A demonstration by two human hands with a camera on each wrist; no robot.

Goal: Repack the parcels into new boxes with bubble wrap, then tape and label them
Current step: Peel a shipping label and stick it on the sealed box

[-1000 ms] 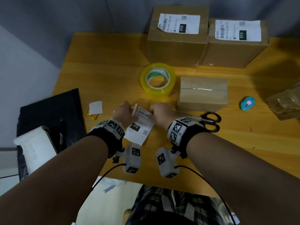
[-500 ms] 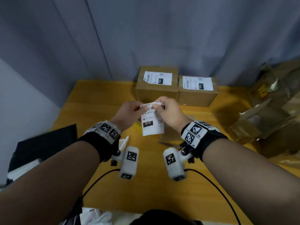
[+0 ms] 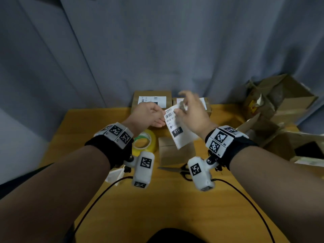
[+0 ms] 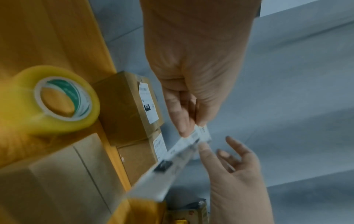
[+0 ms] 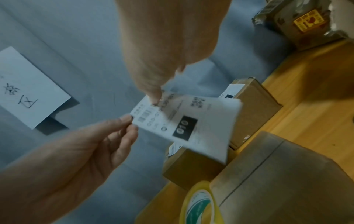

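Observation:
A white shipping label (image 3: 178,132) marked 010 hangs in the air above the table between both hands. My left hand (image 3: 162,118) pinches its upper left corner, as the left wrist view (image 4: 191,130) also shows. My right hand (image 3: 179,110) pinches the label's top edge with thumb and forefinger, the other fingers spread. In the right wrist view its fingertip (image 5: 155,97) lies on the label (image 5: 184,121). Below the label a plain sealed brown box (image 3: 168,155) rests on the table, with a yellow tape roll (image 3: 145,142) to its left.
Two labelled boxes (image 3: 151,98) (image 3: 207,106) stand at the table's back edge against a grey curtain. Scissors (image 3: 180,170) lie in front of the plain box. Torn old cardboard packaging (image 3: 280,106) is piled at the right. The wooden table (image 3: 157,207) extends towards me.
Both hands lifted the label off the table and up in front of the back boxes. The right hand's free fingers have spread. The view has tilted upward.

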